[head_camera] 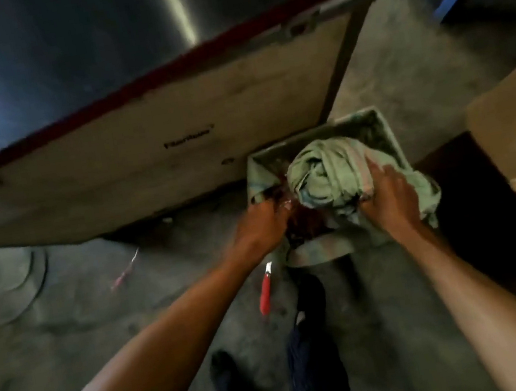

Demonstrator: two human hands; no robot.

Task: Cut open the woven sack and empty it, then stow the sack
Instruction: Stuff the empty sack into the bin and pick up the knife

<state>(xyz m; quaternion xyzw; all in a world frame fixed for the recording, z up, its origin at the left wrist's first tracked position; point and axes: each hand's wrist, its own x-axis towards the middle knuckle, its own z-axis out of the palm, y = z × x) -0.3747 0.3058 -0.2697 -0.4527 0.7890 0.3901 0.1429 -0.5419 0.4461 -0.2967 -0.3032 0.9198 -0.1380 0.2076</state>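
Crumpled pale-green woven sack [331,177]: bundled in grey rectangular tub [387,137] on concrete floor. Right hand [389,198] clutches its near folds; left hand [261,225] grips tub's near-left edge material. Soft, light, likely slippery; gather folds.

Only a small dark printed word on the pale board [172,134], too blurred to read.
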